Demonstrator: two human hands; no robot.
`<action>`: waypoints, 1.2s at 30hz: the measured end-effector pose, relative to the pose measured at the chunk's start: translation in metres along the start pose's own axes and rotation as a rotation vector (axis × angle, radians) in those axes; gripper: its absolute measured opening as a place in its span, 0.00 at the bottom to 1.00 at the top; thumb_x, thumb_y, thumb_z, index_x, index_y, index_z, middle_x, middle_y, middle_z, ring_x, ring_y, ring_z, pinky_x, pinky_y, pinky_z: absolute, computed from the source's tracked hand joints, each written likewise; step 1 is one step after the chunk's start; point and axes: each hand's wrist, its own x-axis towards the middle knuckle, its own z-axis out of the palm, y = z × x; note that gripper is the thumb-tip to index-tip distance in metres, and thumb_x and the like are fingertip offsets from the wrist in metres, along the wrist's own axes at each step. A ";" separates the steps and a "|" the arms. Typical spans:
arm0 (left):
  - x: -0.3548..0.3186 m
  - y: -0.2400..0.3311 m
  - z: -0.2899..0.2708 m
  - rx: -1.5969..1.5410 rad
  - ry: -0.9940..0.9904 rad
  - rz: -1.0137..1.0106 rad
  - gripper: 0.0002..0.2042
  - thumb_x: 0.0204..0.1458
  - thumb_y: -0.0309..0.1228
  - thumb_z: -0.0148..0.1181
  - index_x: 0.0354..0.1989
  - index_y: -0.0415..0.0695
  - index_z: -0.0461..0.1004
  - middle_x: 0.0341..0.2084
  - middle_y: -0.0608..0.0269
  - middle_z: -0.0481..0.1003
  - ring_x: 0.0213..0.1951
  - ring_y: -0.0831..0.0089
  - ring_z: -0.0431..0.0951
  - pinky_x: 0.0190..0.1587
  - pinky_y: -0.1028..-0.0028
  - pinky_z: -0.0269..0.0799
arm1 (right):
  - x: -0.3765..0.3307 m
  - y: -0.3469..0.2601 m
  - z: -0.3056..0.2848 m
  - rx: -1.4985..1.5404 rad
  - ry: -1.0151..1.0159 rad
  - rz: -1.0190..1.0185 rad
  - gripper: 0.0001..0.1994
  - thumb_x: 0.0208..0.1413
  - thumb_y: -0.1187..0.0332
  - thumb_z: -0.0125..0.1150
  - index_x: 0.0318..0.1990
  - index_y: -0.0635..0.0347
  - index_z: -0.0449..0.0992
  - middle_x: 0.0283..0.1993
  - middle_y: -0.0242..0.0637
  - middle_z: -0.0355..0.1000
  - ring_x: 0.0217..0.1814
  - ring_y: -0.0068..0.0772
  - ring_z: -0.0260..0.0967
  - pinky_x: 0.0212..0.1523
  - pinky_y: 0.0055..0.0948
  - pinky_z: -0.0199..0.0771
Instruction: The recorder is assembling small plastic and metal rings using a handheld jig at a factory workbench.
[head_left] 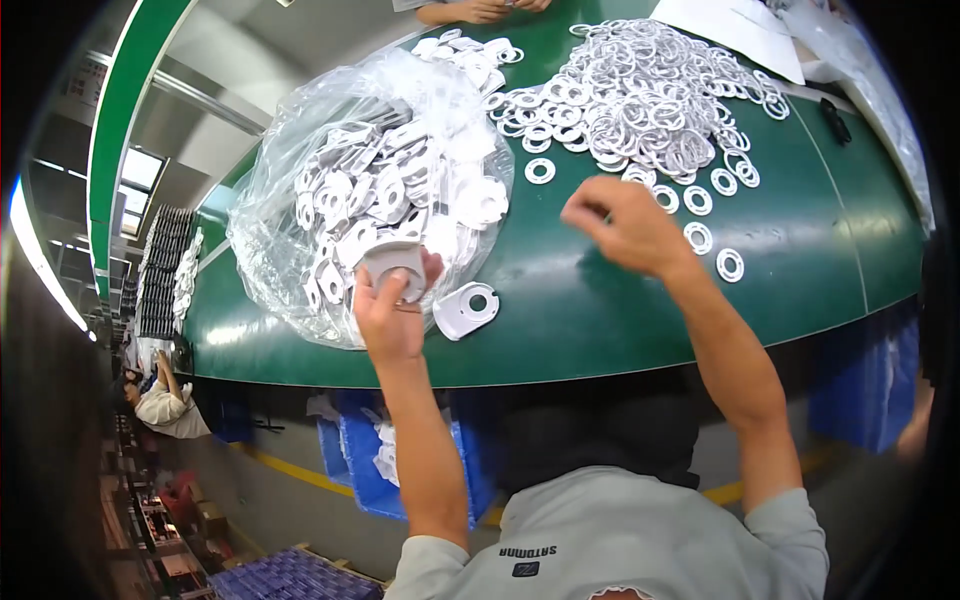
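Observation:
My left hand (390, 305) grips a white plastic housing (393, 258) with a rounded end and a round recess, the thumb pressed into it. Just right of it, another white plate with a round hole (467, 311) lies flat on the green table. Over the table's middle hovers my right hand (622, 222), its fingers curled together; whatever they may hold is hidden. Close to that hand lie loose white rings, one ring (540, 171) beyond its fingertips and another ring (697, 238) right of its wrist.
A clear plastic bag (270, 225) full of white housings lies open at left. A large heap of white rings (650, 100) covers the back right. Across the green table (560, 345), another person's hands (490, 11) show. A blue crate (375, 485) stands below the near edge.

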 end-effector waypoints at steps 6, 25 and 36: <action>-0.015 -0.008 0.045 0.068 -0.435 -0.356 0.19 0.53 0.21 0.53 0.54 0.33 0.60 0.39 0.43 0.75 0.35 0.54 0.81 0.34 0.64 0.81 | -0.019 0.025 -0.007 0.080 0.154 0.310 0.08 0.55 0.67 0.61 0.32 0.64 0.77 0.25 0.31 0.72 0.25 0.19 0.68 0.29 0.22 0.67; 0.015 -0.131 0.156 0.003 -0.455 -0.469 0.22 0.42 0.17 0.64 0.48 0.35 0.67 0.38 0.56 0.75 0.38 0.69 0.79 0.36 0.75 0.78 | -0.087 0.049 -0.059 -0.539 0.303 0.564 0.19 0.36 0.67 0.75 0.35 0.61 0.73 0.36 0.43 0.69 0.41 0.46 0.67 0.44 0.36 0.69; 0.030 -0.130 0.146 -0.100 -0.280 -0.345 0.21 0.52 0.21 0.57 0.54 0.39 0.59 0.34 0.56 0.75 0.24 0.75 0.75 0.22 0.80 0.71 | -0.020 0.030 -0.041 0.208 0.323 0.453 0.11 0.47 0.69 0.69 0.34 0.65 0.73 0.28 0.31 0.72 0.28 0.20 0.68 0.29 0.20 0.69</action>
